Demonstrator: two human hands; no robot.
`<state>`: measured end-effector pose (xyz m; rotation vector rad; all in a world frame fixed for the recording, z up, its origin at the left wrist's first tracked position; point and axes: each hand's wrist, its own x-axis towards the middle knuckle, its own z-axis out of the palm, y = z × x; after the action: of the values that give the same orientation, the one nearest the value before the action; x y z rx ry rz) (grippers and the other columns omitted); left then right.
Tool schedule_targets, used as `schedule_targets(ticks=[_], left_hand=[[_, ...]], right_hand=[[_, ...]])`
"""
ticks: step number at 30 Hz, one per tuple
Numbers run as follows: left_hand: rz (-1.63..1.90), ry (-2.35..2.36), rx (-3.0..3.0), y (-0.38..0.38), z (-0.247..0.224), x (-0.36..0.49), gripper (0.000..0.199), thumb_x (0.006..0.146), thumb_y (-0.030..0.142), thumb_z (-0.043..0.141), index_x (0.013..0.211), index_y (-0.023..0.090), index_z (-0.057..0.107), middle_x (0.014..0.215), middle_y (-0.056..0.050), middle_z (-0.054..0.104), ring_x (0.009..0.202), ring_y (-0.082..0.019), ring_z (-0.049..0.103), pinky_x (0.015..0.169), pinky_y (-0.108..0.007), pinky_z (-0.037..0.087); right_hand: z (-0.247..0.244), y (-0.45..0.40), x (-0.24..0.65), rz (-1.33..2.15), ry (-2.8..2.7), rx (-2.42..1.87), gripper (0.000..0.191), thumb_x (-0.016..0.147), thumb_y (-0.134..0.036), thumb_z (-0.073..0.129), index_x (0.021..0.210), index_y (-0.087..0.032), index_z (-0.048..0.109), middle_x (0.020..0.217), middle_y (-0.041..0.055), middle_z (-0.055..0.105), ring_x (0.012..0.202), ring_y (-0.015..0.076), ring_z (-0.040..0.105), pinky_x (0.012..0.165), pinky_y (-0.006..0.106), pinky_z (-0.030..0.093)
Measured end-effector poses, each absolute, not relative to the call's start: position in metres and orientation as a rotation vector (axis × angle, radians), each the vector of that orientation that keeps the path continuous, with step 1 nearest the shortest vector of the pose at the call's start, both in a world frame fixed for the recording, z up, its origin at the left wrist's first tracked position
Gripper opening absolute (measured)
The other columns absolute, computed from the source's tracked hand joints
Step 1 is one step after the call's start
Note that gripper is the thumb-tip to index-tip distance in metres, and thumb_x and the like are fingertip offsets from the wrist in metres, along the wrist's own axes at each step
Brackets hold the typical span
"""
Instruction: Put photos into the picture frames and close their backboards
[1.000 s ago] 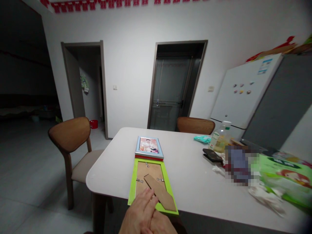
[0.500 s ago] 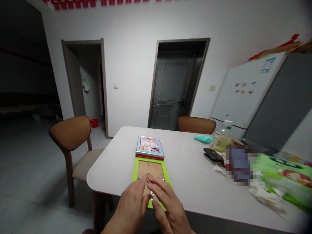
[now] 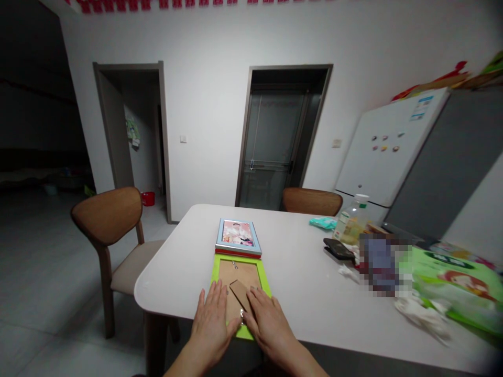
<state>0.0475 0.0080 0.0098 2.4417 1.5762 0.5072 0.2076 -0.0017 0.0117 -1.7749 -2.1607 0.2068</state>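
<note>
A lime green picture frame [image 3: 217, 271] lies face down at the near edge of the white table [image 3: 298, 272], its brown backing board and cardboard stand up. My left hand [image 3: 211, 320] lies flat on the frame's near left part, fingers spread. My right hand [image 3: 268, 324] lies flat on its near right part, a ring on one finger. Both hands press on the frame without gripping it. Just beyond it sits a small stack of frames, the top one pale blue [image 3: 238, 236] with a photo facing up.
Wooden chairs stand at the table's left [image 3: 108, 220] and far side [image 3: 312, 200]. On the right of the table are a bottle [image 3: 352, 225], a dark phone [image 3: 338, 250], a teal packet [image 3: 323, 223], crumpled tissues and green packaging [image 3: 456, 285]. A white fridge [image 3: 385, 152] stands behind.
Both hands have come apart and spread flat onto the green frame's near end. One second ago only the left fingers touched the stand, with the hands clasped together.
</note>
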Motion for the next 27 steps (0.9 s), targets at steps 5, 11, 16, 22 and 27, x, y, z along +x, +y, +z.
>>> schedule_targets(ticks=[5,11,16,22,27], left_hand=[[0.471,1.551,2.413,0.005,0.005,0.044,0.063,0.076,0.048,0.036,0.126,0.01,0.029,0.135,-0.012,0.022,0.125,-0.024,0.016,0.101,-0.046,0.009],[0.472,1.493,2.38,0.003,0.01,0.037,0.063,0.075,0.049,0.037,0.126,0.013,0.031,0.135,-0.011,0.024,0.125,-0.024,0.015,0.101,-0.045,0.008],[0.493,1.428,2.378,0.001,0.01,0.03,0.066,0.07,0.048,0.047,0.125,0.016,0.032,0.134,-0.011,0.025,0.125,-0.024,0.016,0.101,-0.046,0.01],[0.587,1.322,2.423,0.0,0.004,0.027,0.05,0.062,0.033,0.062,0.107,0.017,0.048,0.132,-0.013,0.032,0.123,-0.025,0.022,0.1,-0.044,0.019],[0.674,1.262,2.413,0.002,0.002,0.025,0.031,0.06,0.026,0.064,0.087,0.018,0.051,0.128,-0.013,0.038,0.122,-0.025,0.025,0.098,-0.042,0.025]], right_hand=[[0.016,0.001,0.208,0.147,-2.161,-1.692,0.039,0.074,-0.028,0.043,0.109,-0.014,0.052,0.117,0.0139,0.05,0.109,0.0259,0.043,0.09,0.039,0.03],[0.016,0.014,0.227,0.212,-2.011,-1.641,0.033,0.074,-0.028,0.043,0.101,-0.016,0.057,0.098,0.0091,0.061,0.091,0.0197,0.052,0.082,0.03,0.036],[0.014,0.034,0.248,0.143,-1.977,-1.724,0.029,0.069,-0.021,0.046,0.092,-0.013,0.063,0.1,0.011,0.058,0.095,0.02,0.049,0.085,0.029,0.034],[0.008,0.046,0.242,0.121,-1.974,-1.735,0.026,0.072,-0.018,0.04,0.076,-0.016,0.066,0.092,0.0084,0.057,0.085,0.0154,0.052,0.075,0.023,0.038],[0.008,0.05,0.238,0.062,-1.979,-1.792,0.026,0.073,-0.016,0.038,0.079,-0.017,0.064,0.085,0.0064,0.056,0.075,0.013,0.052,0.068,0.02,0.037]])
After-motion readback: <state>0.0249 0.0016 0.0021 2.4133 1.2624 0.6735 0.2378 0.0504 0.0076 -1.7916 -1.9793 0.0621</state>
